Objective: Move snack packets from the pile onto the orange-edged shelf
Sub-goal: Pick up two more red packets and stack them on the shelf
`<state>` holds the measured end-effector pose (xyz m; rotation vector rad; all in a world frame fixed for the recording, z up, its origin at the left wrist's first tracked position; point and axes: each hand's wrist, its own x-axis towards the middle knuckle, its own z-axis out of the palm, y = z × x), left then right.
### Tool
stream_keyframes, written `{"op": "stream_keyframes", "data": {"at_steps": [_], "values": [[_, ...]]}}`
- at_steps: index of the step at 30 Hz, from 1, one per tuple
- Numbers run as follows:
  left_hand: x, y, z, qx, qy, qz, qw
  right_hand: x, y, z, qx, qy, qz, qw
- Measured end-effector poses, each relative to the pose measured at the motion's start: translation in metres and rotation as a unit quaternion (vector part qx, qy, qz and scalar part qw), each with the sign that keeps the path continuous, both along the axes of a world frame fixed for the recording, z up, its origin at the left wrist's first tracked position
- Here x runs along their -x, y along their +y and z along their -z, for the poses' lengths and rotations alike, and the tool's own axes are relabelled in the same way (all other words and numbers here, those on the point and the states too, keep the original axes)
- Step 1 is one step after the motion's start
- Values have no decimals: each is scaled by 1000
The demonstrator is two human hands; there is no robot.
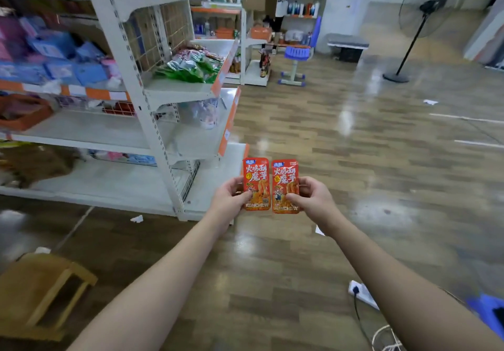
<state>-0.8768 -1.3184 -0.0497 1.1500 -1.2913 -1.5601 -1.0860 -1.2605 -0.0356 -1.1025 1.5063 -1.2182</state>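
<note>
Two red snack packets are held upright side by side in front of me, over the wooden floor. My left hand point(231, 195) pinches the left packet point(256, 178) by its lower left edge, thumb on its front. The right packet point(285, 181) is pinched by my right hand point(311, 195) at its lower right. The white shelving unit with orange-edged shelves point(227, 129) stands to the left, just beyond my left hand. A pile of green and red snack packets point(191, 66) lies on its upper shelf.
A wooden stool point(41, 293) stands at the lower left. A white power strip with a cable point(360, 293) lies on the floor at the lower right. Farther back are a purple chair point(297, 55), a standing fan point(420, 25) and more shelves.
</note>
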Motion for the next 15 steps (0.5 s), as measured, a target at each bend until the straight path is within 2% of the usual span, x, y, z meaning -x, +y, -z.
{"op": "stream_keyframes", "data": {"at_steps": [8,15], "values": [[68,-117,18,-22,1,-6,1000,66,-121,13,-4,-7,-2,1000],[111,-253,31,0,2,1,1000,115,-254,18,-10,-8,-2,1000]]}}
